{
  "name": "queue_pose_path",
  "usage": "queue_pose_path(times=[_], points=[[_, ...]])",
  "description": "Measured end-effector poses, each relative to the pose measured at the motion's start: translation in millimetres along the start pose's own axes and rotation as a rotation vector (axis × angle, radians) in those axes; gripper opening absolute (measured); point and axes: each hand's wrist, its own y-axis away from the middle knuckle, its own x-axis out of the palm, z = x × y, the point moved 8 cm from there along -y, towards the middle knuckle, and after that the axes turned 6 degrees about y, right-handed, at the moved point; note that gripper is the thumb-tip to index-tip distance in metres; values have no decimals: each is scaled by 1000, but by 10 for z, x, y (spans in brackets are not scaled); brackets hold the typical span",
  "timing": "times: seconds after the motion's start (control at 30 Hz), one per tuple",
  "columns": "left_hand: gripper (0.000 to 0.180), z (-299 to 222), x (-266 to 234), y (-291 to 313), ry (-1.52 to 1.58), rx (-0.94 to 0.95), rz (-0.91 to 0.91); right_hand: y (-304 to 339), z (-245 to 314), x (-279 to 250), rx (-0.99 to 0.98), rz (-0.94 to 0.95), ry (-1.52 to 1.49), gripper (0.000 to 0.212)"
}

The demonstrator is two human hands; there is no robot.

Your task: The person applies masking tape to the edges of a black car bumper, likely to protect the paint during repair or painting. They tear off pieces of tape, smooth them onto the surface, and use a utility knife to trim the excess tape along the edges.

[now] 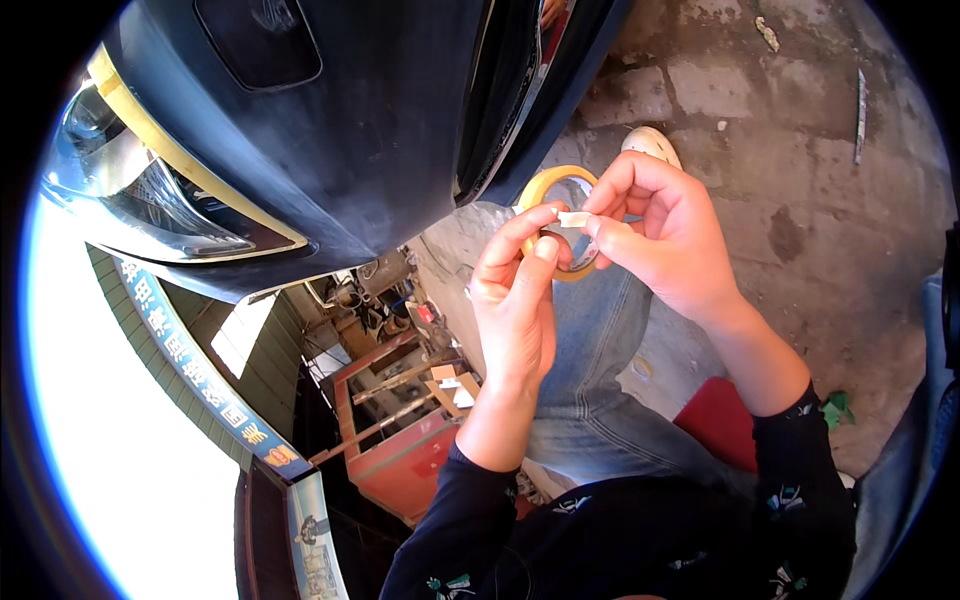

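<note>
A yellow roll of masking tape [537,186] is between my hands, its ring upright enough that I see through the middle. My left hand [516,300] is closed on the roll's near left side, thumb and forefinger near the tape's end. A short pale flap of tape [574,219] stretches across the ring. My right hand [665,235] pinches this flap between thumb and fingers, its other fingers curled behind by the roll's right side. Whether the flap is still joined to the roll cannot be made out.
On the left stands a dark car body panel [350,130] with a headlight [150,195] edged by yellow masking tape [180,165]. My jeans-clad leg [590,370] is below my hands. A red cabinet [400,460] and a cardboard box [452,388] are lower left; a paved floor [790,200] lies right.
</note>
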Motion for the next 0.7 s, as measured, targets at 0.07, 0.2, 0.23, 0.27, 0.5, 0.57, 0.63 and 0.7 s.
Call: queue_pose_path(times=[0.07,0.2,0.23,0.27,0.5,0.57,0.63,0.7], points=[[24,-23,20,7,-20,10,-44,47,7,17,-2,-30,17,9],[18,-31,72,8,-42,60,-80,120,106,-17,-82,-62,84,10],[17,-37,86,19,-49,80,-90,139,134,-20,-103,-67,89,10],[16,-22,87,31,-37,43,-106,155,155,-29,-119,-74,111,10],[17,-53,192,43,-15,70,-98,236,227,9,-216,-97,169,9],[15,-80,224,43,20,56,-98,245,245,16,-231,-108,138,9],[12,-35,219,16,230,-37,-99,241,272,-15,-256,-123,111,10],[8,2,207,-43,391,-108,-76,175,256,-166,-235,-149,21,10]])
